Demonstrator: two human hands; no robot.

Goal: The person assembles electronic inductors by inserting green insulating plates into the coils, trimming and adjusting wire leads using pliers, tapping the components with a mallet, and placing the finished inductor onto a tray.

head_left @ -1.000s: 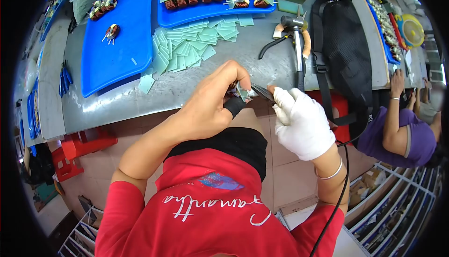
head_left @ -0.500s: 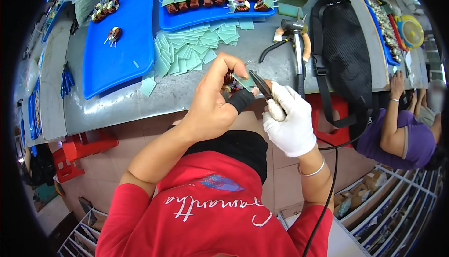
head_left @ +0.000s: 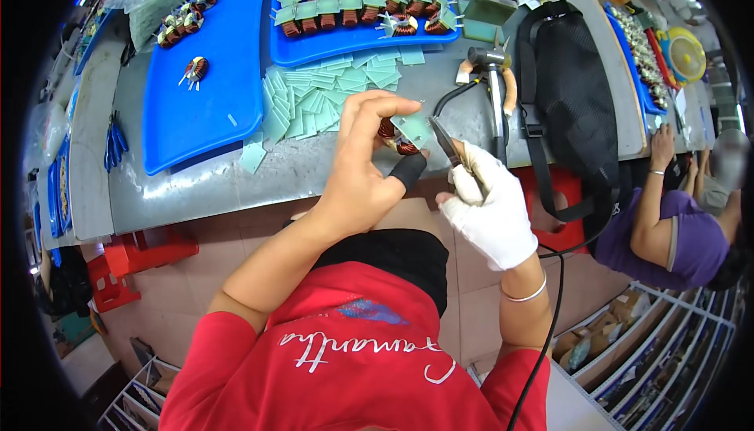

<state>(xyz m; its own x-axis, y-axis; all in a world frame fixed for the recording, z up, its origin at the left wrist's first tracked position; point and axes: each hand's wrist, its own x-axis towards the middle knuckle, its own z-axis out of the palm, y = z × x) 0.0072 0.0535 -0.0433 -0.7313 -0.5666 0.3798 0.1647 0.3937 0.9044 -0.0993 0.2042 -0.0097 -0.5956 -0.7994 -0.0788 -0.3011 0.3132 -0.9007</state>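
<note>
My left hand (head_left: 355, 176), bare with a black cover on the thumb, grips a copper-wound toroidal coil (head_left: 406, 148) over the table's front edge. On the coil sits a pale green plate (head_left: 412, 128), its face turned up toward me. In a white glove, my right hand (head_left: 496, 215) is wrapped round the handles of a pair of pliers (head_left: 445, 140). The plier tips are just right of the plate, apart from it. A heap of loose green plates (head_left: 318, 97) lies on the table beyond my left hand.
A blue tray (head_left: 236, 105) with a few coils stands left; another blue tray (head_left: 314, 54) holds rows of plated coils. Right of these lie a hammer (head_left: 492, 78), black-handled pliers (head_left: 452, 95) and a black bag (head_left: 573, 93). A co-worker in purple (head_left: 683, 235) sits at the right.
The plier tips have drawn back from the green plate to the right. My left hand has tilted the coil so that more of the plate's face shows.
</note>
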